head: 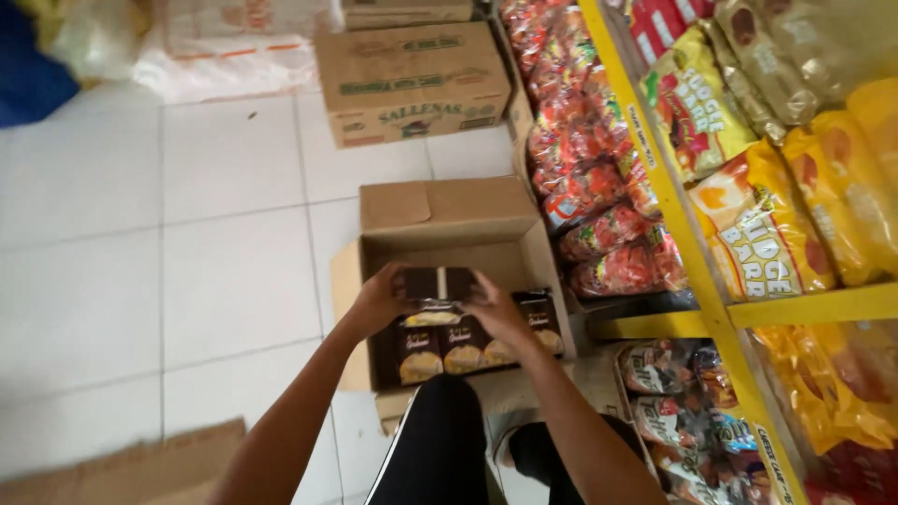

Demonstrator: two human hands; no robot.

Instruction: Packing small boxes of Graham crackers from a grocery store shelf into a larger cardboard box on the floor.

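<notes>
Currently lifting a dark brown packet [440, 283] out of the open cardboard box [449, 224] on the white tiled floor [140, 234], judging by the grip. Left hand [379, 301] clasping the packet's left end, right hand [496, 313] clasping its right end, both closed around it just above the box's front half. Resting inside the box, right under the packet, a row of more dark packets [468, 348] with pale yellow pictures, standing upright against the front wall. Standing just right of the box, a yellow shelf rack [697, 281] filled with red snack bags [599, 201] low down and yellow bags [748, 234] higher up. Sitting beyond the box, a closed carton [412, 79].

Next move, as a judgement: needing a steady 2-handed lift clear of the box flaps without snagging the row below.

Hard to tell whether holding 1 packet or 2 side by side, with fingers covering both ends. Box's far interior lost in shadow. Knees in dark trousers [440, 440] hiding the box's front flap.
</notes>
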